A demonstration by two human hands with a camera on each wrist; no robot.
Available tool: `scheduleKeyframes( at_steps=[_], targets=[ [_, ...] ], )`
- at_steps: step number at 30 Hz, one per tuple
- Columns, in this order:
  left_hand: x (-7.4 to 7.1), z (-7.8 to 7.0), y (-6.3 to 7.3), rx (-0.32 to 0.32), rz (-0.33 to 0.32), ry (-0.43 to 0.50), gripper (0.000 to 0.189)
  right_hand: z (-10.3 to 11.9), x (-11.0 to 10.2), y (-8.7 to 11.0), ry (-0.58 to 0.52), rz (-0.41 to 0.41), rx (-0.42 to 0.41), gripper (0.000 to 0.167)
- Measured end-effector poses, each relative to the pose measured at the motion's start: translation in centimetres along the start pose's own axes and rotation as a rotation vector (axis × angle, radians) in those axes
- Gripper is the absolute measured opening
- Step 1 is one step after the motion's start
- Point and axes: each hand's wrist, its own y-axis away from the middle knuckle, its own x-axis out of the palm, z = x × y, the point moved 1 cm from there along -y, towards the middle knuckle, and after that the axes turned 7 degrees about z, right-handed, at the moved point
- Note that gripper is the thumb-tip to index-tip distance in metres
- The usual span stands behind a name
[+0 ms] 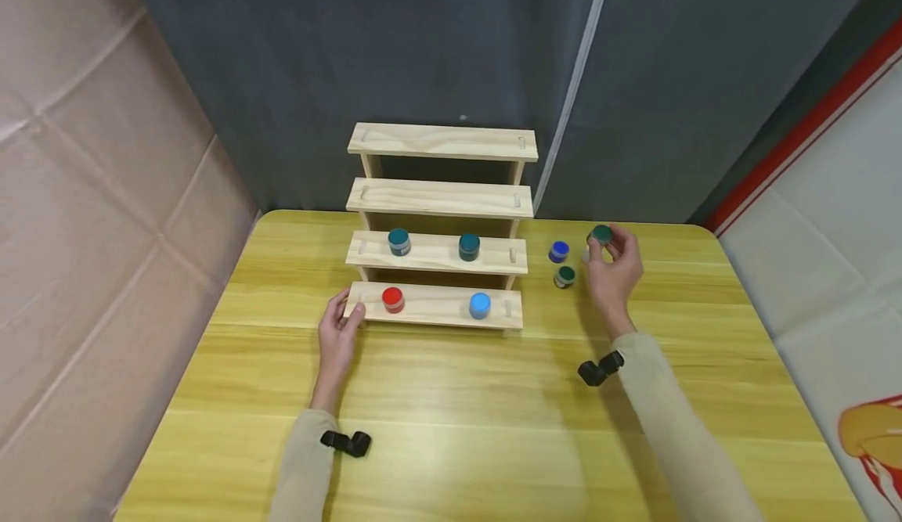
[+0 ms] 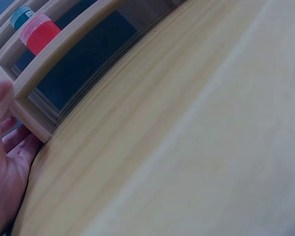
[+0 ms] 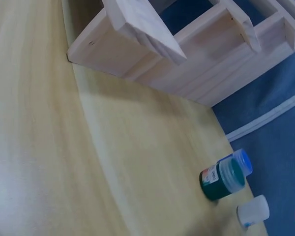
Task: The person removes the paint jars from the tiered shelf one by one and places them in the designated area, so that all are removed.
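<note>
A stepped wooden display rack (image 1: 440,197) stands on the table. My left hand (image 1: 337,342) grips the left end of its lowest step, thumb on the board and fingers at the side; in the left wrist view the fingers lie by the rack's side panel. To the rack's right, my right hand (image 1: 616,271) pinches a small paint jar with a dark green lid (image 1: 601,234). Near it on the table are a blue paint jar (image 1: 559,252), another dark green paint jar (image 1: 564,276) and a white jar (image 3: 253,211), mostly hidden by the hand in the head view.
On the lowest step sit a red jar (image 1: 393,300) and a light blue jar (image 1: 480,305). The step above bears two teal jars, one left (image 1: 398,242) and one right (image 1: 468,246). A dark curtain (image 1: 423,45) hangs behind the wooden table (image 1: 451,412).
</note>
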Motion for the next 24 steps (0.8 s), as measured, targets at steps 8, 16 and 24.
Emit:
scheduleKeyframes(
  at_steps=[8,16,24],
  targets=[
    [0.1,-0.1,0.0,-0.013,-0.005,-0.013,0.048,-1.7,-0.9,0.9,-0.004,-0.017,0.080,0.039],
    [-0.4,1.9,-0.8,-0.001,-0.013,0.013,0.048,-3.6,-1.5,1.7,0.023,-0.009,0.195,0.041],
    [-0.4,3.0,-1.1,0.007,-0.027,0.011,0.047,-4.9,-1.4,2.6,0.020,-0.001,0.270,0.042]
  ],
)
